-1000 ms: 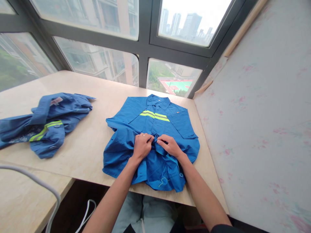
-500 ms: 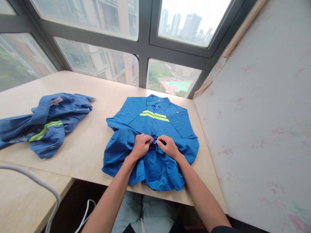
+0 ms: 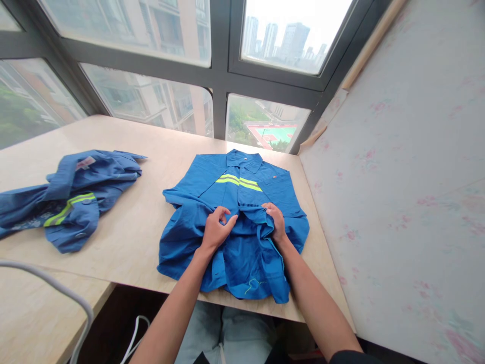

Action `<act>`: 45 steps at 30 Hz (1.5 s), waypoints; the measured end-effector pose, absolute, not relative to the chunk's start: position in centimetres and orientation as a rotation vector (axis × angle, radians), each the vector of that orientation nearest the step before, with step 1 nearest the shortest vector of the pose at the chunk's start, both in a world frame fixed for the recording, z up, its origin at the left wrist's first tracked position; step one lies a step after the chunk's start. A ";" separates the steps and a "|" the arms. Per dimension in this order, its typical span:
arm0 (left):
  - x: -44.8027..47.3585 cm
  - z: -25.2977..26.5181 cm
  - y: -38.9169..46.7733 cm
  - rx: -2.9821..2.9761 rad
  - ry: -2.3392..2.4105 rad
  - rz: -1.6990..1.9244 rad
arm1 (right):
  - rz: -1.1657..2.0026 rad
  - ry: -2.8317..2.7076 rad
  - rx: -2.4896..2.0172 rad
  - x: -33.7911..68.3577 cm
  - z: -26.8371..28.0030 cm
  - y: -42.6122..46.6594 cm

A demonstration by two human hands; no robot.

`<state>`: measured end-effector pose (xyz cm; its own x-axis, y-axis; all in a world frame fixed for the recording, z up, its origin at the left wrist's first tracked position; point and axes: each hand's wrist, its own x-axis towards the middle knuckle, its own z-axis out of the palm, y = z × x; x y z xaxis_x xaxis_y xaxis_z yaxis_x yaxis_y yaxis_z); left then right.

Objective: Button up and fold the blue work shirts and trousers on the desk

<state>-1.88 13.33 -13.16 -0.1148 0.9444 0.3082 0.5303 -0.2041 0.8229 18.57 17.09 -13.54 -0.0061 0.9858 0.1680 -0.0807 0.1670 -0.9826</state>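
A blue work jacket [image 3: 242, 237] with a collar and yellow-green reflective stripes across the chest lies face up before me, collar toward the window. Its lower front is parted, so the inside of the back shows. My right hand [image 3: 276, 221] grips the edge of the right front panel and holds it folded outward. Over the left front panel, near the middle opening, my left hand [image 3: 220, 230] is bent with thumb and forefinger apart and nothing visible between them. A loose yellow-green thread [image 3: 253, 286] rests near the hem.
Another blue garment [image 3: 91, 189] with a reflective stripe lies crumpled on the pale table [image 3: 129, 222] at left. A grey-white cable [image 3: 56, 283] curves across the lower left. The window frame [image 3: 220, 116] borders the far side, and a floral wall [image 3: 394, 182] stands at right.
My hands were together at the front closure. Now the right hand has drawn its panel away to the right, and the left hand's fingers have come apart. The view has shifted slightly.
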 end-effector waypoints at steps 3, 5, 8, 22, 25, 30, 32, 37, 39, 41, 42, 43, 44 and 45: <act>-1.6 -13.5 13.6 1.814 1.713 1.184 | 1.204 -1.326 -0.991 18.5 -12.9 16.8; -1.3 -13.6 13.8 1.909 1.819 1.090 | 1.273 -1.426 -0.986 18.6 -12.4 16.6; -0.8 -13.7 14.1 2.058 2.002 0.905 | 1.401 -1.508 -0.949 18.7 -11.8 16.3; -1.2 -12.6 13.2 2.221 1.801 1.270 | 0.954 -1.792 -1.086 21.4 -10.1 16.9; -1.0 -12.6 13.3 2.222 1.719 1.209 | 0.497 -2.036 -1.064 21.3 -8.5 16.0; -1.0 -12.7 13.4 2.207 1.699 1.160 | 0.384 -2.323 -0.778 18.3 -7.1 14.2; -1.1 -12.8 13.4 2.215 1.693 1.157 | 0.330 -2.387 -0.872 16.8 -7.4 13.7; -1.3 -12.8 13.4 2.224 1.630 1.184 | 0.152 -2.372 -1.245 15.0 -8.9 13.9; -1.3 -12.9 13.4 2.219 1.582 1.205 | 0.168 -2.330 -1.249 15.0 -9.5 14.3; -1.4 -12.9 13.5 2.214 1.538 1.236 | 0.205 -2.258 -1.222 15.3 -10.1 14.6; -1.4 -12.9 13.5 2.208 1.524 1.251 | 0.225 -2.220 -1.205 15.5 -10.4 14.7; -1.4 -13.0 13.5 2.202 1.516 1.263 | 0.245 -2.186 -1.186 15.6 -10.8 14.9; -1.4 -13.0 13.6 2.196 1.510 1.273 | 0.264 -2.161 -1.167 15.8 -11.1 15.0; -1.4 -13.1 13.6 2.189 1.506 1.281 | 0.279 -2.145 -1.150 15.9 -11.3 15.1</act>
<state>-1.45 13.61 -13.07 0.1095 0.8334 0.5417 0.6682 -0.4652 0.5806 15.89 15.11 -11.35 -0.3802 0.8001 0.4639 0.6550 0.5871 -0.4758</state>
